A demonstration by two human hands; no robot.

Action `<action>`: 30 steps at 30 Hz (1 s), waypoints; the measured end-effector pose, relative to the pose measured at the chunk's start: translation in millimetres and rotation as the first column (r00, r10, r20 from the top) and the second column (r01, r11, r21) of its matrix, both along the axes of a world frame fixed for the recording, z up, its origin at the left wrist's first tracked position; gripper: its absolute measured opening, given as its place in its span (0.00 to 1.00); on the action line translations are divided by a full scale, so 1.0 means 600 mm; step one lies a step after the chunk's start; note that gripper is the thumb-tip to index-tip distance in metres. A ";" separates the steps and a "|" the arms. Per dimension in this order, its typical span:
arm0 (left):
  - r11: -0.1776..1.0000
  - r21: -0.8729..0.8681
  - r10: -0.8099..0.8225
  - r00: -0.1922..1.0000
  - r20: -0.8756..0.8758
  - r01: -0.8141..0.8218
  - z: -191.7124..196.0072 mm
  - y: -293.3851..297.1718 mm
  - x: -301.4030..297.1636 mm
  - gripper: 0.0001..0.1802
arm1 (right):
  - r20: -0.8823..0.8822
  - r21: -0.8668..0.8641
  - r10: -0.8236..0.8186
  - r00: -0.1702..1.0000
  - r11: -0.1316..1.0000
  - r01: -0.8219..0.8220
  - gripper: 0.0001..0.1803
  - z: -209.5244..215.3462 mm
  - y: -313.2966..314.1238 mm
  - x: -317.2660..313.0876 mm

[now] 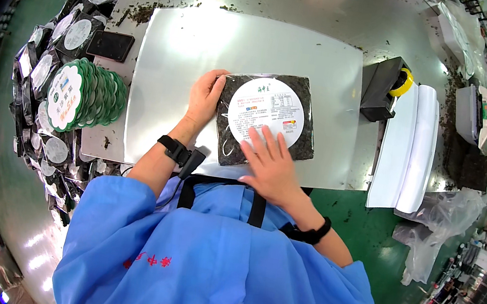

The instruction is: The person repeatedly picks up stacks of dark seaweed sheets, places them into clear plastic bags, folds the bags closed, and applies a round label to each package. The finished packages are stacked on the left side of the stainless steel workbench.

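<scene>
A flat square pack of dark dried seaweed (303,147) in clear wrap lies on a pale sheet (175,43) in front of me. A round white label (255,113) with print and a small coloured patch covers most of its top. At the pack's upper left edge, my left hand (207,94) has its fingers curled and grips the side. My right hand (272,167) lies flat over the label's lower part, fingers stretched and spread. Nothing is held in it.
At left stand a stack of green-edged round labels (86,96), a dark phone (111,46) and a heap of wrapped packs (49,72). On the right are a black tape dispenser (380,87) with yellow tape, white paper sheets (394,148) and clear plastic film (448,221). Dark crumbs (145,12) dot the metal table.
</scene>
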State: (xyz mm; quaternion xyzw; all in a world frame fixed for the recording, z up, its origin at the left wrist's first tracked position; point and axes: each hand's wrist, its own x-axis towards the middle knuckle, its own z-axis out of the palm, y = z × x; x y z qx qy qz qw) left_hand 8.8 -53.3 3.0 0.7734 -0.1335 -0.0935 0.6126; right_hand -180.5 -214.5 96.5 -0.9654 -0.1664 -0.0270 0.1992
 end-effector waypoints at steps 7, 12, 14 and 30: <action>0.772 0.570 -0.093 0.837 0.540 -0.282 -0.033 0.058 -0.003 0.25 | -0.441 0.499 -0.579 0.686 0.477 0.723 0.26 -0.013 -0.139 0.023; 0.942 -0.266 -0.266 0.941 -0.208 0.207 0.047 0.057 -0.112 0.54 | -0.540 0.623 -0.446 0.714 0.358 0.695 0.24 -0.089 -0.122 0.048; 0.935 -0.314 -0.266 0.910 -0.317 0.164 0.113 0.065 -0.106 0.58 | -0.548 0.662 -0.374 0.748 0.352 0.661 0.18 -0.085 -0.118 0.045; 0.753 0.321 0.250 0.701 0.668 -0.574 0.263 0.435 -0.051 0.17 | -0.519 0.724 -0.445 0.730 0.225 0.651 0.11 -0.150 -0.157 0.025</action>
